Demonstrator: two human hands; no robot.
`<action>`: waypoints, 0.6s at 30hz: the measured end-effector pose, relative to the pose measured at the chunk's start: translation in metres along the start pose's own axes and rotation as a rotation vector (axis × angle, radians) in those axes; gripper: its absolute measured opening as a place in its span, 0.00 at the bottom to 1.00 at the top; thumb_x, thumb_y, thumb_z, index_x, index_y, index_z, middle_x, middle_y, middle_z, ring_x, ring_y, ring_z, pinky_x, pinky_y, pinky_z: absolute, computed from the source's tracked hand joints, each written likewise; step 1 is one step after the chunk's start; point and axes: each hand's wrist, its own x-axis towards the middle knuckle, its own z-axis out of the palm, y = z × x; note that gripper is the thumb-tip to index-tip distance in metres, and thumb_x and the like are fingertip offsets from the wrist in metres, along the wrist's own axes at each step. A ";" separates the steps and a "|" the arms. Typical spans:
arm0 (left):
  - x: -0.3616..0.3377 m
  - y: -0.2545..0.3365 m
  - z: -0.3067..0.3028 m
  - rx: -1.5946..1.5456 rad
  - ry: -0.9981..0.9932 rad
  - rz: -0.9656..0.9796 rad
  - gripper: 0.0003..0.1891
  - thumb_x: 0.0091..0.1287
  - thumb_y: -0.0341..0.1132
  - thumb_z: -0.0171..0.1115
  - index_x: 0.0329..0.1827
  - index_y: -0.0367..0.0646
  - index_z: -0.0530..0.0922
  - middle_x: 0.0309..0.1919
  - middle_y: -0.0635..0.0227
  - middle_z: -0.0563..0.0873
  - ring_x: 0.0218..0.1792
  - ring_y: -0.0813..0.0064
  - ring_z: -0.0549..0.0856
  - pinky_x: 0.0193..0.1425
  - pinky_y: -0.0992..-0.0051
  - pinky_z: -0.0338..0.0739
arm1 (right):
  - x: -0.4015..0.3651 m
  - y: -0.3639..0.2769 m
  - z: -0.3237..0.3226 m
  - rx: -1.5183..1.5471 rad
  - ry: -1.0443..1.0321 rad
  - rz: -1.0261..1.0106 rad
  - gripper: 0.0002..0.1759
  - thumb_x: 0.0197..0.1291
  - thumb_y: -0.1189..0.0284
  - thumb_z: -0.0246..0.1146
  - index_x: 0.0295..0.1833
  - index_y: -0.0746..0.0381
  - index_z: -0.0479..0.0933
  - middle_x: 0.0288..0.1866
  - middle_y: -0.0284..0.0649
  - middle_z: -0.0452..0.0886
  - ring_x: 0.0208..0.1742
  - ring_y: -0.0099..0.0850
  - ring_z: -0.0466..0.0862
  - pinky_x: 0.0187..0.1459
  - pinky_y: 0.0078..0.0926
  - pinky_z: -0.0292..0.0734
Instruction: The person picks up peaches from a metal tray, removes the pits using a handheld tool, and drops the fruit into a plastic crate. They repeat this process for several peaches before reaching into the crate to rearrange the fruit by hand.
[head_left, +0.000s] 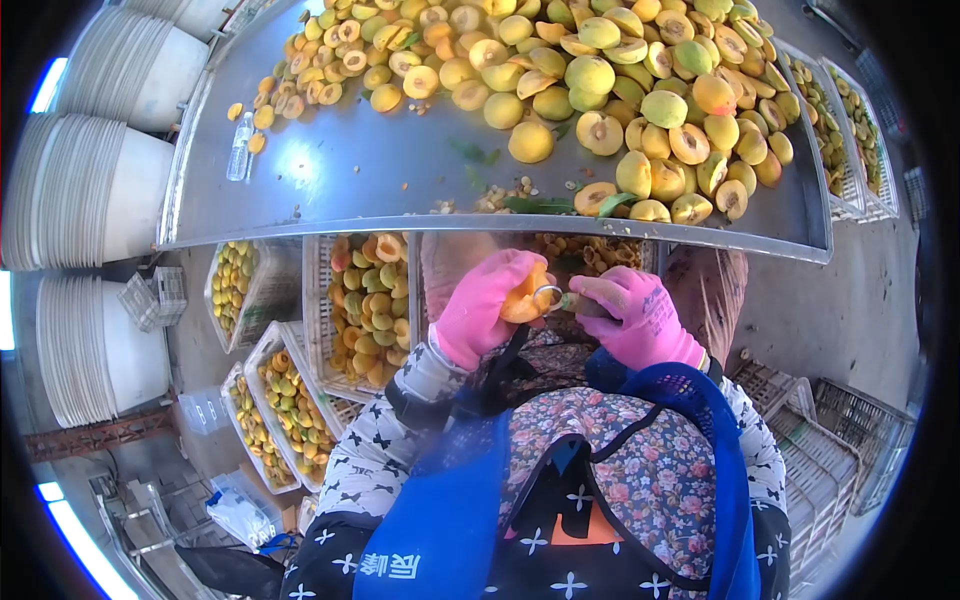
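Observation:
My left hand (482, 312), in a pink glove, is closed around a yellow peach half (524, 297), its orange flesh turned toward the right hand. In my right hand (640, 318), also gloved in pink, is a loop-bladed pitting tool (549, 292). Its metal ring touches the peach flesh; the fingers hide most of the handle. Both hands are over my lap, just below the near edge of a metal table (330, 200). A bin of scooped peach pieces (600, 252) shows partly behind the hands.
Halved and whole peaches (600, 75) are heaped on the table, with a plastic bottle (240, 147) at its left. Crates of peach halves (368, 310) stand at my left. More plastic crates (815, 450) are stacked at right, and stacked white tubs (100, 190) at far left.

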 end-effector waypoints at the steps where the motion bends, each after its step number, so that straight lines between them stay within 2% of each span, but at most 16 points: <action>1: -0.002 0.002 0.003 -0.001 0.029 -0.007 0.16 0.71 0.36 0.61 0.58 0.39 0.75 0.47 0.62 0.83 0.47 0.69 0.84 0.48 0.71 0.81 | -0.001 -0.002 0.001 -0.006 -0.003 0.003 0.20 0.54 0.68 0.70 0.54 0.54 0.80 0.35 0.39 0.81 0.36 0.42 0.83 0.39 0.42 0.77; 3: -0.001 0.002 0.006 -0.115 0.091 -0.021 0.16 0.77 0.42 0.57 0.56 0.39 0.76 0.46 0.61 0.83 0.44 0.70 0.85 0.42 0.70 0.83 | -0.001 -0.004 0.004 -0.048 0.009 0.010 0.21 0.51 0.70 0.71 0.54 0.54 0.80 0.34 0.40 0.81 0.36 0.44 0.83 0.38 0.42 0.78; 5: 0.001 0.002 0.009 -0.350 0.153 -0.032 0.16 0.77 0.42 0.58 0.56 0.38 0.76 0.45 0.61 0.83 0.43 0.69 0.85 0.40 0.70 0.83 | -0.002 -0.005 0.004 -0.124 0.036 0.013 0.25 0.45 0.73 0.74 0.54 0.56 0.81 0.34 0.43 0.82 0.35 0.46 0.83 0.37 0.42 0.79; 8: -0.002 0.013 0.005 -0.378 0.027 -0.041 0.16 0.76 0.42 0.59 0.56 0.38 0.76 0.45 0.61 0.83 0.41 0.69 0.86 0.37 0.70 0.84 | -0.014 0.021 0.004 -0.284 -0.079 0.143 0.20 0.54 0.68 0.70 0.54 0.55 0.80 0.38 0.40 0.81 0.39 0.45 0.83 0.40 0.45 0.77; 11: -0.001 0.017 0.003 -0.365 0.098 -0.047 0.16 0.76 0.42 0.59 0.55 0.38 0.76 0.43 0.61 0.84 0.40 0.69 0.86 0.37 0.71 0.84 | -0.017 0.022 0.004 -0.191 0.039 0.220 0.22 0.55 0.67 0.69 0.57 0.55 0.78 0.41 0.43 0.82 0.41 0.48 0.83 0.42 0.47 0.77; 14: -0.012 0.009 -0.034 -0.216 0.020 0.017 0.16 0.74 0.39 0.62 0.56 0.37 0.77 0.45 0.63 0.85 0.45 0.70 0.86 0.45 0.71 0.84 | -0.022 0.042 0.007 -0.185 -0.115 0.315 0.24 0.58 0.64 0.68 0.60 0.57 0.76 0.43 0.50 0.83 0.43 0.53 0.83 0.44 0.48 0.79; 15: -0.015 0.002 -0.054 -0.372 -0.007 -0.041 0.17 0.71 0.36 0.63 0.58 0.37 0.77 0.48 0.65 0.86 0.48 0.70 0.86 0.50 0.72 0.83 | -0.029 0.058 0.013 -0.197 -0.197 0.370 0.25 0.58 0.63 0.68 0.61 0.58 0.76 0.45 0.52 0.84 0.44 0.54 0.83 0.45 0.48 0.79; 17: -0.054 0.029 -0.089 0.072 0.193 0.180 0.14 0.72 0.34 0.63 0.55 0.37 0.79 0.48 0.64 0.86 0.50 0.71 0.85 0.51 0.73 0.82 | -0.047 0.081 0.015 -0.250 -0.409 0.368 0.26 0.58 0.62 0.69 0.61 0.60 0.75 0.45 0.53 0.84 0.45 0.54 0.84 0.47 0.48 0.80; 18: -0.065 0.027 -0.122 0.803 0.352 0.427 0.12 0.72 0.33 0.63 0.54 0.37 0.80 0.48 0.65 0.86 0.50 0.73 0.85 0.52 0.74 0.82 | -0.044 0.076 0.012 -0.233 -0.353 0.361 0.27 0.58 0.61 0.69 0.60 0.63 0.75 0.45 0.54 0.84 0.46 0.53 0.84 0.48 0.48 0.80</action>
